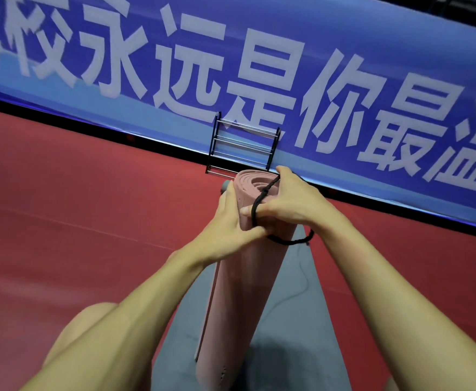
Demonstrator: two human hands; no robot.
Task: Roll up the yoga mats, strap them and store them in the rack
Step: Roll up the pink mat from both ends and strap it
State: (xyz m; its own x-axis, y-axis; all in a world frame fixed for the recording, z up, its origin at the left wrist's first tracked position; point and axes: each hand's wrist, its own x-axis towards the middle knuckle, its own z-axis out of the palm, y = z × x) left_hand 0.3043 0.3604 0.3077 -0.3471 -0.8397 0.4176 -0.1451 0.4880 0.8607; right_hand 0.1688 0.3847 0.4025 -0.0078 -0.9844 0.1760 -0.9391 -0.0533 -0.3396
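Between both hands, pink mat stands upright.

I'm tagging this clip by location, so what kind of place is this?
Probably a sports hall or gym. A red sports floor runs to a long blue banner printed with large white characters, a black metal rack stands against it, and a grey mat lies on the floor.

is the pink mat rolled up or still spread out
Rolled up. The pink mat stands on end as a tight tube, its spiral layers showing at the top, held by the left hand and right hand.
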